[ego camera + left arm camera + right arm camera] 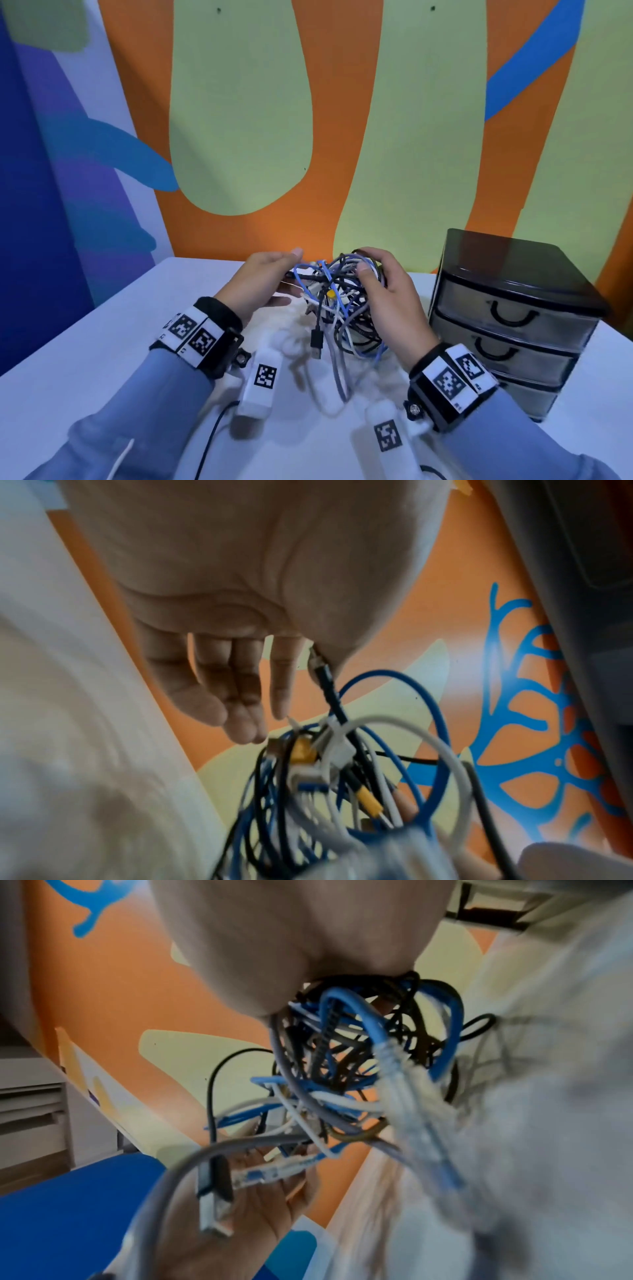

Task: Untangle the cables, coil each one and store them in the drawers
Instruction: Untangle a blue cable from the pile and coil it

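Wall [342,102]: a mural painted in orange, with tall rounded pale green shapes running down it.
Wall, right: a blue band [534,58] curves across the orange, upper right.
Wall, left: dark blue and purple areas [37,171], with a blue shape reaching toward the green.
Wall, wrist views: a blue branching pattern [534,723] on orange shows in the left wrist view.
Table [102,342]: white, its far edge meeting the wall.
Light: even and bright, with soft shadows on the tabletop.
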A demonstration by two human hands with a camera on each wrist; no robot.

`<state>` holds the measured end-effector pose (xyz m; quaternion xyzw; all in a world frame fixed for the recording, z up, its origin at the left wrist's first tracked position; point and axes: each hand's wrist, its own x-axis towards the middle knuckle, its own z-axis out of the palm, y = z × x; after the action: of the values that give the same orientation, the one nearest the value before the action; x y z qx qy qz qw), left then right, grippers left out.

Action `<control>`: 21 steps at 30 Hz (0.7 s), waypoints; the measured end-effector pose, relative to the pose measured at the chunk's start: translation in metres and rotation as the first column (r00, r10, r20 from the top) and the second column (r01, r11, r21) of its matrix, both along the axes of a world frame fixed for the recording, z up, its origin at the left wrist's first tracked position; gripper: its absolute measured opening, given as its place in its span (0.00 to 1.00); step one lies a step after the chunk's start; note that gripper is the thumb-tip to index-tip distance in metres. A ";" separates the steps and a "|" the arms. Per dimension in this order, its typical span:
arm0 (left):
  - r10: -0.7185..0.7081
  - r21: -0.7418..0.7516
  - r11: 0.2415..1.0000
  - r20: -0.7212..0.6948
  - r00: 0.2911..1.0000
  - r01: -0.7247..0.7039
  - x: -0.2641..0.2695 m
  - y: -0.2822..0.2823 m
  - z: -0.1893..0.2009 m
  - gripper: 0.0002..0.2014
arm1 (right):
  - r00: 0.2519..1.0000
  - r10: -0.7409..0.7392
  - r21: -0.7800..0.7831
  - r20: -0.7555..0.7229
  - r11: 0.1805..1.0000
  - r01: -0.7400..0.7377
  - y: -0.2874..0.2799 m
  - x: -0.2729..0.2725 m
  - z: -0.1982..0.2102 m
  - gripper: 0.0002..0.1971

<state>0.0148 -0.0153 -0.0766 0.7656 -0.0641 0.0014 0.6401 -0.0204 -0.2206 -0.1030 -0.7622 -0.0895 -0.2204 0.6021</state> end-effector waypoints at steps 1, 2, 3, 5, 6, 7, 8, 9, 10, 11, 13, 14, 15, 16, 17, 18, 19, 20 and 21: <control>-0.007 -0.060 0.998 -0.006 1.000 0.007 -0.001 -0.002 0.002 0.17 | 1.000 0.011 0.034 0.007 0.999 -0.011 0.001 -0.001 -0.001 0.10; -0.016 -0.113 0.993 -0.003 1.000 0.015 -0.002 -0.003 0.003 0.15 | 1.000 0.022 0.064 0.018 0.998 -0.023 0.003 -0.003 -0.001 0.11; -0.026 -0.158 0.987 0.001 1.000 0.026 -0.004 -0.004 0.004 0.14 | 0.999 0.034 0.085 0.031 0.996 -0.037 0.003 -0.004 -0.001 0.12; -0.049 -0.228 0.973 0.002 0.999 0.048 -0.006 -0.006 0.005 0.13 | 0.997 0.061 0.097 0.051 0.993 -0.066 0.003 -0.006 -0.001 0.15; -0.059 -0.256 0.965 0.000 0.998 0.057 -0.006 -0.006 0.005 0.13 | 0.995 0.085 0.104 0.057 0.990 -0.091 0.003 -0.006 0.000 0.17; -0.068 -0.281 0.957 -0.002 0.998 0.064 -0.006 -0.006 0.004 0.12 | 0.992 0.114 0.120 0.058 0.985 -0.121 0.003 -0.007 0.000 0.19; -0.075 -0.297 0.952 -0.002 0.997 0.071 -0.006 -0.006 0.004 0.12 | 0.988 0.141 0.136 0.058 0.980 -0.148 0.003 -0.007 0.000 0.21; -0.079 -0.301 0.951 0.001 0.997 0.075 -0.006 -0.006 0.004 0.12 | 0.985 0.161 0.150 0.057 0.974 -0.168 0.002 -0.007 0.000 0.23; -0.080 -0.298 0.951 0.005 0.997 0.078 -0.005 -0.006 0.004 0.12 | 0.983 0.178 0.163 0.054 0.969 -0.185 0.002 -0.007 0.000 0.24; -0.082 -0.294 0.952 0.008 0.997 0.081 -0.005 -0.006 0.004 0.13 | 0.980 0.194 0.176 0.049 0.964 -0.200 0.002 -0.008 0.000 0.25; -0.091 -0.294 0.951 0.012 0.996 0.090 -0.004 -0.005 0.004 0.13 | 0.976 0.215 0.190 0.044 0.957 -0.219 0.002 -0.007 0.000 0.25; -0.093 -0.294 0.951 0.016 0.996 0.094 -0.004 -0.005 0.003 0.13 | 0.975 0.218 0.188 0.045 0.956 -0.223 0.002 -0.007 0.000 0.24; -0.093 -0.292 0.952 0.020 0.995 0.095 -0.004 -0.005 0.003 0.13 | 0.975 0.217 0.183 0.047 0.958 -0.222 0.002 -0.006 -0.001 0.23; -0.088 -0.290 0.953 0.025 0.996 0.091 -0.004 -0.005 0.002 0.13 | 0.975 0.216 0.179 0.051 0.959 -0.222 0.002 -0.005 -0.002 0.22; -0.083 -0.287 0.954 0.030 0.996 0.088 -0.005 -0.005 0.002 0.13 | 0.975 0.214 0.179 0.057 0.959 -0.221 0.003 -0.004 -0.003 0.21; -0.078 -0.283 0.955 0.036 0.996 0.085 -0.005 -0.005 0.002 0.13 | 0.975 0.212 0.180 0.062 0.959 -0.220 0.003 -0.004 -0.003 0.20; -0.074 -0.279 0.957 0.043 0.996 0.083 -0.006 -0.006 0.002 0.13 | 0.976 0.208 0.178 0.068 0.960 -0.217 0.003 -0.003 -0.004 0.19; -0.072 -0.278 0.957 0.051 0.996 0.083 -0.006 -0.007 0.002 0.14 | 0.977 0.203 0.176 0.072 0.961 -0.213 0.003 -0.003 -0.004 0.18; -0.074 -0.279 0.956 0.056 0.996 0.087 -0.006 -0.007 0.003 0.15 | 0.977 0.197 0.175 0.077 0.962 -0.208 0.003 -0.003 -0.004 0.18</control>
<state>0.0088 -0.0226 -0.0738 0.6636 -0.1088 0.0019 0.7401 -0.0234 -0.2177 -0.1066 -0.6840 -0.1641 -0.1872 0.6857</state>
